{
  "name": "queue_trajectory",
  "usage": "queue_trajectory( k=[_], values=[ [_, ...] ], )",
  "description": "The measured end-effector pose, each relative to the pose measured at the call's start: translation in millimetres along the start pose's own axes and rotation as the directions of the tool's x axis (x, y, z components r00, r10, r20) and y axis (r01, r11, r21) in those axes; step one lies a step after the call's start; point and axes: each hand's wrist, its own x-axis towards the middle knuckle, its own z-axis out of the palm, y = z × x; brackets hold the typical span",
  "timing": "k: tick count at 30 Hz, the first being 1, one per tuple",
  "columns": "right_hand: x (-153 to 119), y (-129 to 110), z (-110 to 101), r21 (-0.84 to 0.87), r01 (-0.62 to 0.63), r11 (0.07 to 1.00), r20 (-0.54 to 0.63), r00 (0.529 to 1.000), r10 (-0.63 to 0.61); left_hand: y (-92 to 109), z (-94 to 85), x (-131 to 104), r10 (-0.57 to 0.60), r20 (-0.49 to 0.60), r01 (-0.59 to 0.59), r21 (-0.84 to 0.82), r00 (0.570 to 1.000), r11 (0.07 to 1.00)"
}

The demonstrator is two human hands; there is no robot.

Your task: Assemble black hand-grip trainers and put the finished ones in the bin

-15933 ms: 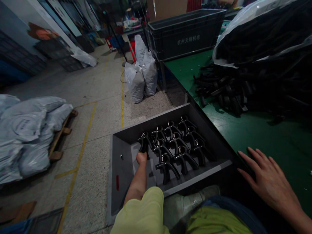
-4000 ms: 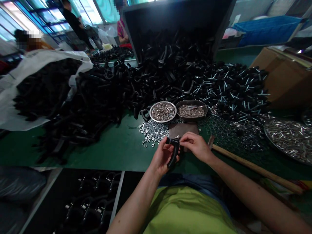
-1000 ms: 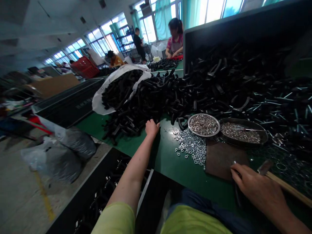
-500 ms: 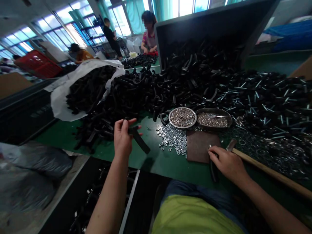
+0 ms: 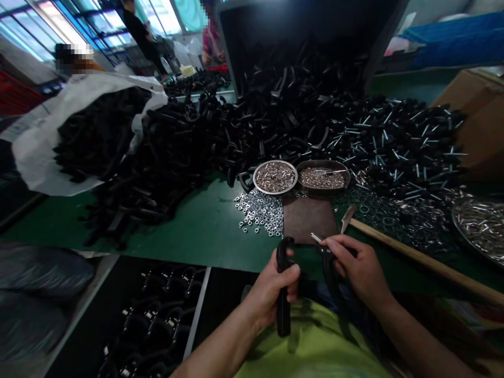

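Observation:
My left hand (image 5: 268, 289) is closed around a black handle piece (image 5: 283, 312) with a hooked top, held upright in front of my body. Close by on the right, my right hand (image 5: 360, 270) grips a second black handle piece (image 5: 327, 265). A small silver spring (image 5: 315, 238) sticks out at the top of that piece, by my thumb and fingertips. The two pieces are apart. Just beyond my hands lies a brown square pad (image 5: 309, 218) on the green table (image 5: 177, 226). Loose metal nuts (image 5: 260, 212) are scattered to its left.
Behind the pad stand a round dish (image 5: 275, 177) and an oval tin (image 5: 323, 179) of small metal parts. A wooden-handled hammer (image 5: 413, 252) lies right. Black pieces (image 5: 252, 126) are heaped behind, and a crate (image 5: 157, 315) holds more at lower left. Co-workers are farther off.
My left hand has brought its black piece right and toward my body, turning it upright. My right hand has lifted its piece, and the spring now shows. The view has swung right.

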Motion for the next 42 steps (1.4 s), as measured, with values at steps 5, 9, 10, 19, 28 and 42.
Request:
queue_trajectory(
  k=[5,9,10,19,28,42],
  values=[
    [-13.1,-9.6,8.7,-0.059,0.133,0.989,-0.036,0.990,-0.135,13.7,19.9,11.7,0.128,0.017,-0.129,0.094,0.992,0.987],
    [-13.9,-11.3,10.9,-0.113,0.227,0.967,-0.073,0.969,-0.236,10.7,30.4,11.9,0.133,-0.009,-0.130,0.152,0.991,0.980],
    [-13.8,-11.2,10.5,-0.129,0.248,0.960,-0.080,0.962,-0.260,9.5,31.7,11.9,0.146,-0.027,-0.140,0.163,0.989,0.977],
    [-17.4,-4.9,10.3,-0.209,0.384,0.899,0.008,0.920,-0.391,5.9,35.2,15.0,0.284,-0.058,-0.250,0.328,0.957,0.911],
    [-7.6,15.6,-4.7,-0.259,0.642,0.722,0.134,0.764,-0.631,8.8,22.3,24.2,0.072,-0.005,-0.066,0.335,0.997,0.940],
    [3.7,7.3,21.4,-0.198,0.026,0.980,0.334,0.942,0.042,12.3,9.7,19.3,0.442,0.077,-0.334,0.772,0.894,0.540]
  ],
)
